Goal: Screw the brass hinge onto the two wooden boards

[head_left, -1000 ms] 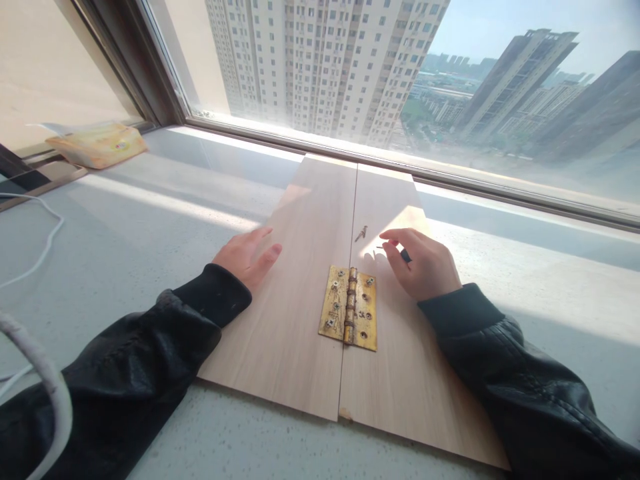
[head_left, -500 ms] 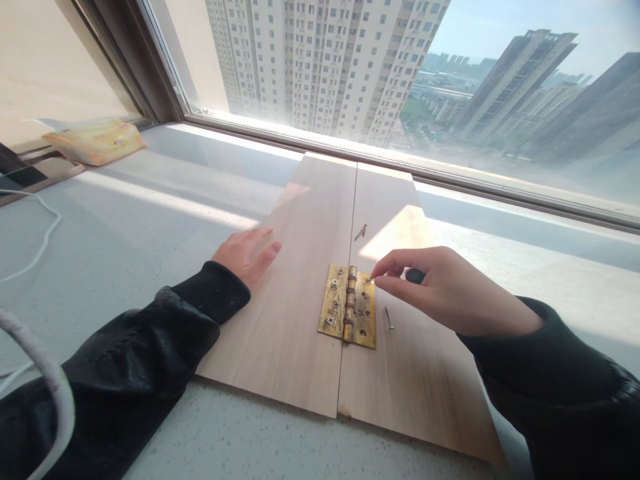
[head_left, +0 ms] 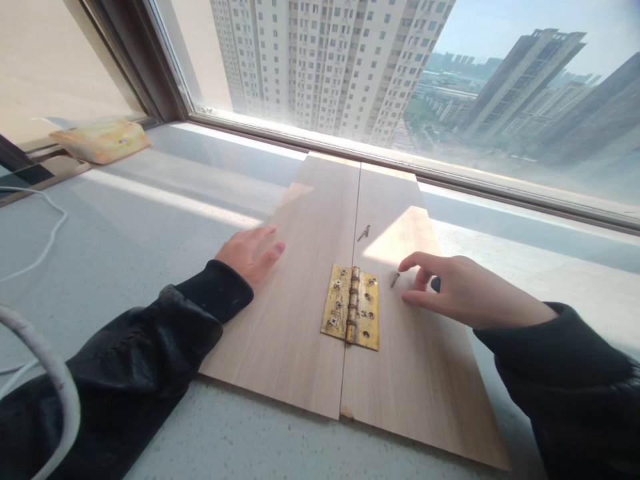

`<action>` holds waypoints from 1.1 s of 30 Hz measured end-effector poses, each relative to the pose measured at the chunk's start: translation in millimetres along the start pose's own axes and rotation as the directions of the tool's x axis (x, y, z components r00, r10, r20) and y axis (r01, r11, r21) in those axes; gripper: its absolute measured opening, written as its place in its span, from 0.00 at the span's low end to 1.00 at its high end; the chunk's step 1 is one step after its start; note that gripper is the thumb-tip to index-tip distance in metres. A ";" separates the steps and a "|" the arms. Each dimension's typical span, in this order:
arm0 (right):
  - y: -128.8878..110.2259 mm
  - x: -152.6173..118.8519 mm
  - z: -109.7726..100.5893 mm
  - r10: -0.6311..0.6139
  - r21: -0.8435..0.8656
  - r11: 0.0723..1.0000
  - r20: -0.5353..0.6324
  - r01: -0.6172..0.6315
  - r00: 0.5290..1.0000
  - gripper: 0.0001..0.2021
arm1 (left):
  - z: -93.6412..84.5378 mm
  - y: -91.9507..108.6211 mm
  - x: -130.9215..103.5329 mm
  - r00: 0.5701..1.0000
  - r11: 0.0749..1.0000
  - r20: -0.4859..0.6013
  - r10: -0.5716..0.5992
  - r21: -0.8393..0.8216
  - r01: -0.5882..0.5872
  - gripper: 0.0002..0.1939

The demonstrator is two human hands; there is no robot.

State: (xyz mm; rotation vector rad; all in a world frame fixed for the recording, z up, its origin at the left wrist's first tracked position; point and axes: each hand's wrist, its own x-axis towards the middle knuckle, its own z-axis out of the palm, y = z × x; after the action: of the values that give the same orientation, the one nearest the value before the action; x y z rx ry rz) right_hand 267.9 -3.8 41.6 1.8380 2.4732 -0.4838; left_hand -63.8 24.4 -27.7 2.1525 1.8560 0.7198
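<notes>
Two pale wooden boards lie side by side on the sill, joined by a brass hinge with several screws in it. My left hand rests flat on the left board, holding nothing. My right hand lies on the right board just right of the hinge. Its forefinger reaches to a loose screw, and a small dark object shows tucked between its thumb and fingers. Another loose screw lies farther up by the seam.
A grey speckled sill runs under a large window. A yellow packet lies at the far left. White cable trails along the left edge, with a thicker white cord near my left sleeve.
My right hand went from beside the upper screw down to the hinge's top right corner, then drew back right. A screw lying lower right of the hinge now lies by my forefinger. Left hand still.
</notes>
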 end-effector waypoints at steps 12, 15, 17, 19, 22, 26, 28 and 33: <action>-10.3 1.9 2.5 -0.119 0.017 0.993 -0.058 0.120 0.991 0.08 | -1.8 2.1 -0.3 1.000 1.000 0.015 -0.005 0.001 0.005 0.39; -24.3 -6.6 -5.9 -0.160 0.055 0.985 -0.053 0.163 0.986 0.08 | -1.0 1.0 -0.1 1.000 1.000 0.006 -0.002 0.003 0.002 0.39; -34.9 -11.6 -9.4 -0.202 0.097 0.974 -0.057 0.207 0.978 0.07 | -1.6 1.4 0.0 1.000 1.000 0.001 -0.005 -0.001 0.005 0.39; -43.2 -14.9 -10.8 -0.232 0.122 0.963 -0.070 0.239 0.970 0.06 | -3.1 2.9 -0.1 1.000 1.000 0.020 -0.013 -0.003 0.013 0.38; -48.8 -16.1 -10.3 -0.236 0.121 0.961 -0.107 0.248 0.966 0.05 | -5.6 6.0 -0.2 0.999 1.000 0.039 -0.024 -0.006 0.024 0.38; -49.0 -13.0 -5.8 -0.224 0.149 0.955 -0.197 0.255 0.954 0.05 | -5.9 6.6 0.0 0.999 1.000 0.047 -0.026 -0.011 0.026 0.38; -48.8 -10.7 -1.9 -0.233 0.152 0.950 -0.236 0.273 0.943 0.06 | -5.0 5.7 0.0 0.999 1.000 0.037 -0.024 -0.016 0.025 0.38; -48.0 -4.5 9.3 -0.256 0.056 0.959 -0.258 0.279 0.932 0.07 | -5.2 6.8 -0.6 0.999 0.999 0.031 -0.024 -0.025 0.025 0.38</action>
State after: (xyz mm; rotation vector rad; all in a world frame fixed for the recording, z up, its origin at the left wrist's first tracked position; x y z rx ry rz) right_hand 222.7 -22.7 44.8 1.6906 2.9404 -0.4018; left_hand -60.5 21.8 -20.3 2.1093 1.8452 0.6979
